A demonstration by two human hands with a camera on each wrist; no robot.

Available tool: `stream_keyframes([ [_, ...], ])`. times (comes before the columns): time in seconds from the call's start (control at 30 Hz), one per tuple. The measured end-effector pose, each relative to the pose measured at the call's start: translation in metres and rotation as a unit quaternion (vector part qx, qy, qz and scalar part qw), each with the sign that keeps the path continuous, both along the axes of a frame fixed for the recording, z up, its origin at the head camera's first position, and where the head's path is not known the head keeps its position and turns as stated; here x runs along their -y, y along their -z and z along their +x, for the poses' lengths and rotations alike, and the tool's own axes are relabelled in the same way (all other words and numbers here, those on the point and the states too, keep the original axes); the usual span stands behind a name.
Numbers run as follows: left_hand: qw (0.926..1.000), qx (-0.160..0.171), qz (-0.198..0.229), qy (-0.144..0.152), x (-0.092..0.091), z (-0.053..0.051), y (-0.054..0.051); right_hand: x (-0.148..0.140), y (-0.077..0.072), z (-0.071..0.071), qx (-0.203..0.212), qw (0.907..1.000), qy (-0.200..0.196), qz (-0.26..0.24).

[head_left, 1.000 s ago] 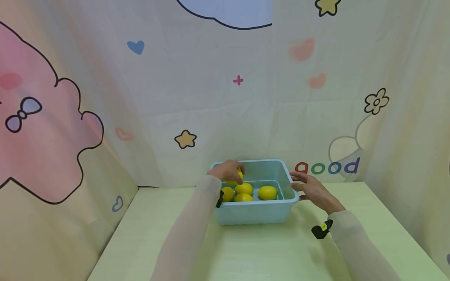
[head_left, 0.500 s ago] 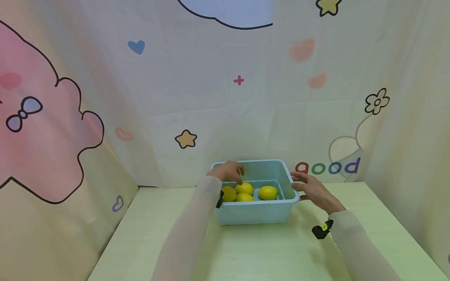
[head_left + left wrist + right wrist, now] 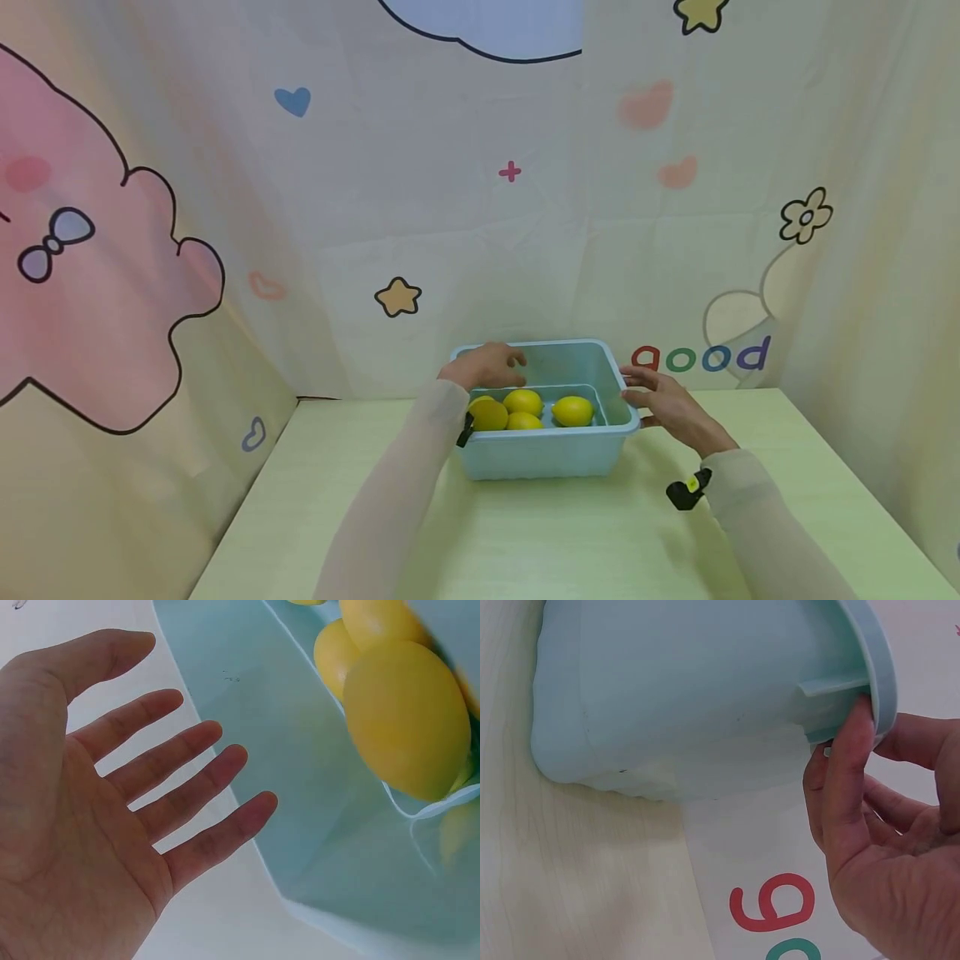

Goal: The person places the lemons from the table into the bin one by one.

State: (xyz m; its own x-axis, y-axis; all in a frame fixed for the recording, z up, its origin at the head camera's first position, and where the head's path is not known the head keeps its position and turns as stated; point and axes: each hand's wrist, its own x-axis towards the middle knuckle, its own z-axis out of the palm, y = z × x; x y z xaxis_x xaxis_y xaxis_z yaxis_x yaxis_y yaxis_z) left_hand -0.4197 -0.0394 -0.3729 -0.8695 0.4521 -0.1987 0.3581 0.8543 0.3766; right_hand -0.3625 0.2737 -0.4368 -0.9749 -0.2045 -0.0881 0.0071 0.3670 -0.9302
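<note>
A light-blue plastic bin [image 3: 540,458] stands on the table, with several yellow lemons inside. My left hand [image 3: 487,367] hovers over the bin's left side, and the left wrist view shows its fingers [image 3: 180,757] spread, holding nothing. Just beyond those fingertips, a large lemon [image 3: 409,720] lies against other lemons in the bin. Another lemon [image 3: 572,411] sits apart, toward the right of the bin's floor. At the right end, my right hand [image 3: 892,817] pinches the bin's rim, thumb on one side and fingers under the lip. The left wrist partly hides the leftmost lemons.
A pale wooden table [image 3: 555,542] carries the bin near its back edge. Behind it hangs a printed curtain [image 3: 450,208] with stars, hearts and letters. More curtain closes off the left and right sides.
A second ago my left hand held a lemon; by half a second ago it had let go, and the lemon now lies among the others. My right hand has stayed on the rim.
</note>
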Motion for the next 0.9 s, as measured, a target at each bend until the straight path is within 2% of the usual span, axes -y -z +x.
stream_keyframes([
  [0.23, 0.9996, -0.026, -0.003, 0.015, 0.009, 0.005, 0.000, 0.001, -0.001, 0.000, 0.000, 0.9999, 0.009, 0.005],
  [0.57, 0.9982, -0.055, -0.001, 0.022, 0.019, 0.010, 0.001, 0.004, -0.003, -0.002, -0.013, 0.9993, 0.017, 0.030],
  [0.77, 0.9960, -0.086, -0.003, 0.025, 0.023, 0.015, 0.001, 0.010, -0.010, 0.001, -0.035, 0.9954, 0.031, 0.083],
  [0.9, 0.9935, -0.111, -0.013, 0.021, 0.024, 0.021, 0.003, 0.016, -0.015, 0.003, -0.059, 0.9874, 0.031, 0.144],
])
